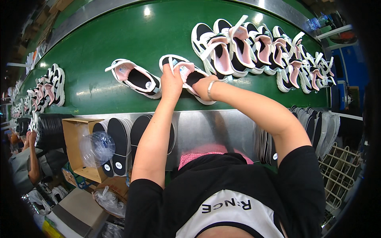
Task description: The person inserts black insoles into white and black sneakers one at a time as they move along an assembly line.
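The pink-lined shoe (192, 77) lay on the green table (95, 43). The left hand (172, 82) had its fingers closed on the rim; the right hand (203, 87) reached into the opening, its fingers hidden, so their hold could not be told. 1 matching shoe (139, 79) sat just left, and stacked black insoles (119, 142) stood nearer the body.
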Tool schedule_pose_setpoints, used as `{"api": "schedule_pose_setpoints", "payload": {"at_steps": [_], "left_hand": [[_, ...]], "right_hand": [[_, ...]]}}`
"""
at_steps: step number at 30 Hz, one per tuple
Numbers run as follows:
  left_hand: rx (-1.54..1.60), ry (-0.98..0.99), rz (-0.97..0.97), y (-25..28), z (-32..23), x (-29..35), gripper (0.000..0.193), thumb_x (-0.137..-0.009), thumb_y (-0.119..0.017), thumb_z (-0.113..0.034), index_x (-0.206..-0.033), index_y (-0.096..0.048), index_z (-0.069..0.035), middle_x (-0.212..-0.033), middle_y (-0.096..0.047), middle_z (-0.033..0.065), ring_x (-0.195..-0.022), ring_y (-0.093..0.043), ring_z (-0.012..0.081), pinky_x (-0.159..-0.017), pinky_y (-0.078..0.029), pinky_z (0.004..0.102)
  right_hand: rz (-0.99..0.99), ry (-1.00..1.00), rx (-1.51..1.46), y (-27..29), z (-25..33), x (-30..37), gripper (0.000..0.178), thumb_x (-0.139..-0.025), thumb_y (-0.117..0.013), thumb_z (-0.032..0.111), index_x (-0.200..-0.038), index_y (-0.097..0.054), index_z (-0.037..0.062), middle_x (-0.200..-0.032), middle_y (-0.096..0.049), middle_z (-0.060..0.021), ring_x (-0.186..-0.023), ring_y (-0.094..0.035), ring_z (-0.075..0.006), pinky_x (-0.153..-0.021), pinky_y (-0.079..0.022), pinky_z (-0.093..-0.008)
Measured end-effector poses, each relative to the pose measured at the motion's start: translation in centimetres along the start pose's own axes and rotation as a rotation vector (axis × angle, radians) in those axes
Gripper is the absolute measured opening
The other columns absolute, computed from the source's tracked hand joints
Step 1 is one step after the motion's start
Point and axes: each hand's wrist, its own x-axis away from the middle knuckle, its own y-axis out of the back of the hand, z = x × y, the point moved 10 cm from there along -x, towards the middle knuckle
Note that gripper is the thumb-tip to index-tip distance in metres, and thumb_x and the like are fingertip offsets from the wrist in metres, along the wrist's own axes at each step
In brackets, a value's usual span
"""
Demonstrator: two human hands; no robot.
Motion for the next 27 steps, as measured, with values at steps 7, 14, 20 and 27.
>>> {"api": "schedule_pose_setpoints", "payload": {"at_steps": [7, 14, 20, 27], "left_hand": [[-0.091, 0.036, -0.007, -0.4, -0.5, 0.4, 0.021, -0.083, -0.046, -0.020, -0.090, -0.041, -0.001, -0.076, -0.056, 0.0263, -0.073, -0.052, 0.0441, -0.061, -0.040, 0.0481], [-0.380, -0.121, 0.052, 0.0, -4.2, -1.2, 0.020, -0.082, -0.048, -0.019, -0.094, -0.041, -0.005, -0.073, -0.057, 0.0231, -0.068, -0.055, 0.0412, -0.056, -0.041, 0.0481], [-0.423, -0.211, -0.110, 5.9, -2.5, -5.5, 0.021, -0.078, -0.052, -0.014, -0.095, -0.043, -0.005, -0.079, -0.058, 0.0210, -0.075, -0.056, 0.0387, -0.062, -0.043, 0.0447], [-0.602, 0.003, -0.036, 5.3, -1.3, -7.0, 0.037, -0.075, -0.057, -0.021, -0.105, -0.043, -0.005, -0.088, -0.058, 0.0190, -0.084, -0.055, 0.0348, -0.070, -0.042, 0.0421]], "right_hand": [[0.301, 0.090, 0.186, -3.6, 0.5, 2.6, 0.032, -0.067, -0.050, 0.014, -0.096, -0.061, 0.0058, -0.092, -0.062, -0.0103, -0.095, -0.056, -0.0238, -0.096, -0.016, -0.0527], [-0.298, 0.212, -0.388, 2.2, 0.5, 7.9, 0.039, -0.073, -0.053, 0.020, -0.109, -0.048, 0.0060, -0.108, -0.052, -0.0124, -0.107, -0.046, -0.0245, -0.096, -0.020, -0.0495], [-0.806, -0.318, -0.484, -0.3, -10.2, 25.4, 0.029, -0.071, -0.055, 0.013, -0.099, -0.053, 0.0032, -0.105, -0.053, -0.0139, -0.098, -0.049, -0.0294, -0.086, -0.037, -0.0374], [-0.636, -0.986, -0.473, -13.9, -14.3, 38.3, 0.042, -0.067, -0.065, 0.027, -0.096, -0.049, 0.0014, -0.103, -0.050, -0.0149, -0.094, -0.048, -0.0321, -0.079, -0.040, -0.0374]]}}
